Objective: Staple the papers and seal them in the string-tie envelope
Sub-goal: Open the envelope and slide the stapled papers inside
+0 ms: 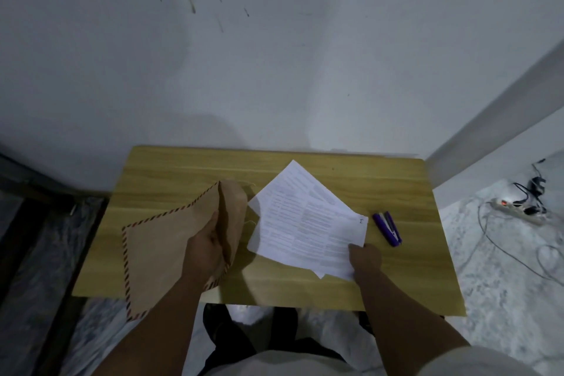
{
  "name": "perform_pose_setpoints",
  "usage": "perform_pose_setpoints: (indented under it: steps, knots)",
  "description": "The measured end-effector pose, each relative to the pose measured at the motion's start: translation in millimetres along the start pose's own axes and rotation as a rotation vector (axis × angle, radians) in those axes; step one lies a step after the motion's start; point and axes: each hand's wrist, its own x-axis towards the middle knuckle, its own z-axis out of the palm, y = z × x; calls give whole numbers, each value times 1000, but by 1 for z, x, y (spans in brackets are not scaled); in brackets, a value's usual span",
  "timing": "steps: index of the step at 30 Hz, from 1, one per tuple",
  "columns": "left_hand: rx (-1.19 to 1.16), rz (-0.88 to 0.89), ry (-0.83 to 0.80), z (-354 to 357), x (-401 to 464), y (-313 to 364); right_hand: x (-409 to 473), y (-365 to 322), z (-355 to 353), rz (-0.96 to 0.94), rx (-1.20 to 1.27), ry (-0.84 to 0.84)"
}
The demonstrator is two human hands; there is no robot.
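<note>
Both forearms bare to above elbow; left hand (205, 249) and right hand (364, 256) without gloves, rings or watch. Pale short sleeve edge at right upper arm. Light top at lower frame, dark trousers below table edge

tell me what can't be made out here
Head view only:
- Print on the papers: too small and blurred.
- Any staple in them: too small to see.
- Envelope string tie: not discernible.
- Left hand fingertips: hidden in the envelope mouth.
- Right hand fingers: under the papers.
- Stapler detail: blurred.
</note>
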Motion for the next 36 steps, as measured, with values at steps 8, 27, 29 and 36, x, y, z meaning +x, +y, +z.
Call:
perform_pose_setpoints:
  steps: [8,27,29,36]
  knots:
    - [24,2,-20,0,4,-3,-8,19,-2,-13,-249,-6]
    - [19,0,-32,6,9,-3,40,-34,-6,-194,-614,96]
    - [-12,-8,-32,6,11,-6,43,-30,-8,-165,-579,91]
    - [52,-3,-50,6,14,-17,36,-21,-7,-252,-436,1]
